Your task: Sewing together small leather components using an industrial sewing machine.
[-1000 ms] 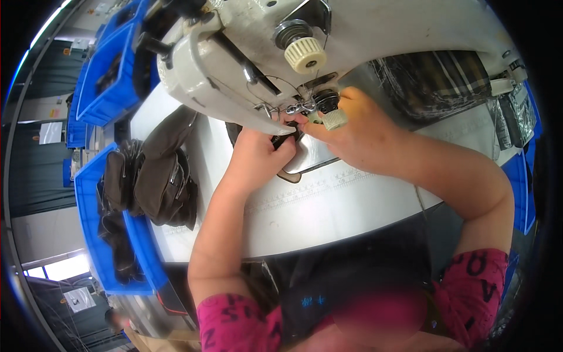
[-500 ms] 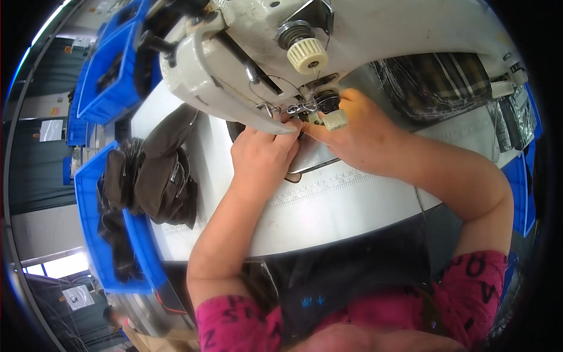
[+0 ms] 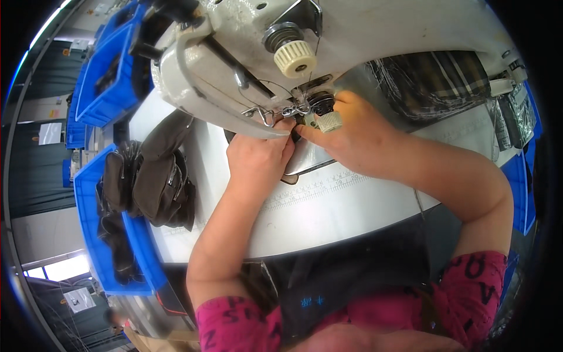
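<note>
Below the head of a white sewing machine (image 3: 217,97), both my hands meet at the needle area. My left hand (image 3: 257,157) is closed, its fingertips pressing a dark fabric piece (image 3: 230,135) close to the presser foot. Most of that piece is hidden under the hand and the machine head. From the other side comes my right hand (image 3: 360,132), its thumb and index finger drawn together at the same dark piece beside the cream tension knob (image 3: 330,121). A metal plate (image 3: 311,157) shows between the hands.
Dark brown zippered bags (image 3: 161,188) lie at the table's left, partly over a blue bin (image 3: 94,223). Behind my right hand rests a plaid fabric stack (image 3: 437,82) with loose threads. A printed ruler (image 3: 328,189) runs along the white tabletop (image 3: 293,226). More blue bins (image 3: 105,88) stand far left.
The machine head appears shifted slightly left and down in the picture. My hands stay at the needle area, the left one slightly lower and further left.
</note>
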Motion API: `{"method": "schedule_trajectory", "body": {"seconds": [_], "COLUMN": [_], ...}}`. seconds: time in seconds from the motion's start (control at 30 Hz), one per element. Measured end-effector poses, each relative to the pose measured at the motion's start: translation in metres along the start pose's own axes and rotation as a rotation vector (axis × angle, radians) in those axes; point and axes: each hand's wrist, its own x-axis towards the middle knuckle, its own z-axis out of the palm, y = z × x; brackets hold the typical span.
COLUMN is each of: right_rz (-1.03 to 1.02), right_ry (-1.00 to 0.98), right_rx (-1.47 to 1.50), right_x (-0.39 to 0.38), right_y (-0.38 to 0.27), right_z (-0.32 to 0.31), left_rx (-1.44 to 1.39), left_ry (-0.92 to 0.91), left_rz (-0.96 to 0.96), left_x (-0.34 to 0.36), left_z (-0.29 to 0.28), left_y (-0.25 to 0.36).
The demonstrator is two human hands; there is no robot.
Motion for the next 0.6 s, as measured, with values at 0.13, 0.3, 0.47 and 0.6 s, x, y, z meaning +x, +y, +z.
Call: {"method": "schedule_trajectory", "body": {"seconds": [0.13, 0.3, 0.47, 0.6], "right_rz": [-0.004, -0.006, -0.028, -0.013], "right_ry": [0.033, -0.039, -0.079, -0.101], "right_rx": [0.017, 0.055, 0.05, 0.058], "right_x": [0.001, 0.001, 0.001, 0.003], "right_y": [-0.001, -0.003, -0.004, -0.007], "right_z": [0.006, 0.006, 0.005, 0.0], "left_rx": [-0.098, -0.182, -0.298, -0.265], "left_ry": [0.046, -0.033, -0.143, -0.145], "left_rz": [0.058, 0.032, -0.004, -0.015], "left_x": [0.001, 0.003, 0.005, 0.004], "left_z": [0.002, -0.002, -0.01, -0.007], "left_y": [-0.004, -0.005, -0.005, -0.002]}}
